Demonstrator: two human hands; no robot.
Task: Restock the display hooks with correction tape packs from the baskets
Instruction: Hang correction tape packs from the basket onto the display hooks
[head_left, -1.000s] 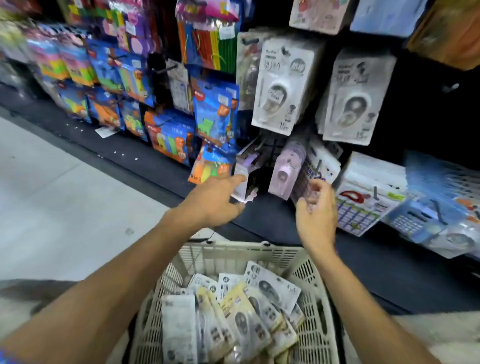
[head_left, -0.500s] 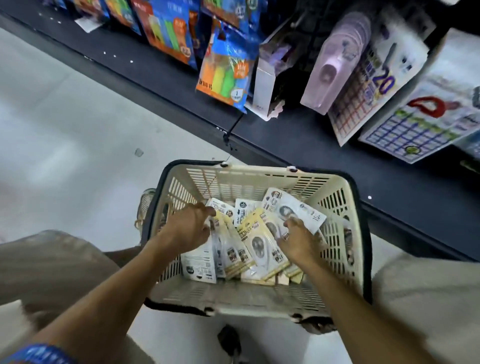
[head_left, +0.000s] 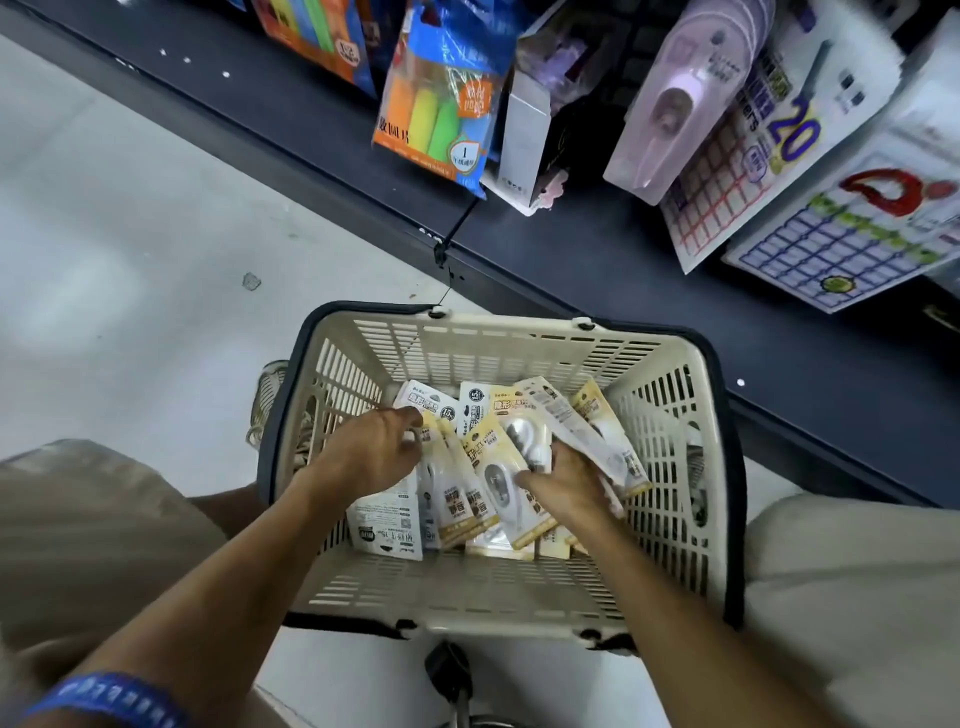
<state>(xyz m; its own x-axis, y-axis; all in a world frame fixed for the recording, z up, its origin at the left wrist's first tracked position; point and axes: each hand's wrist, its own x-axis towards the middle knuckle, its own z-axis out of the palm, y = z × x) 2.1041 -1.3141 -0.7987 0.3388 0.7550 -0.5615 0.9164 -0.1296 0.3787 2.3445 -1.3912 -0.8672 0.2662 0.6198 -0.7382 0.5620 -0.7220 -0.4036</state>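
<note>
Pale polished shop floor runs along a dark navy shelf base, above which hang an orange-and-blue highlighter pack, a lilac correction tape blister and grid-printed sticker sheets marked "20". A cream slatted plastic basket sits between the person's knees, full of yellow-and-white correction tape packs. Since half a second ago the view has closed in on the basket. The left hand rests on the packs with fingers curled over them; the right hand now grips a lifted bundle. Some packs read "15".
</note>
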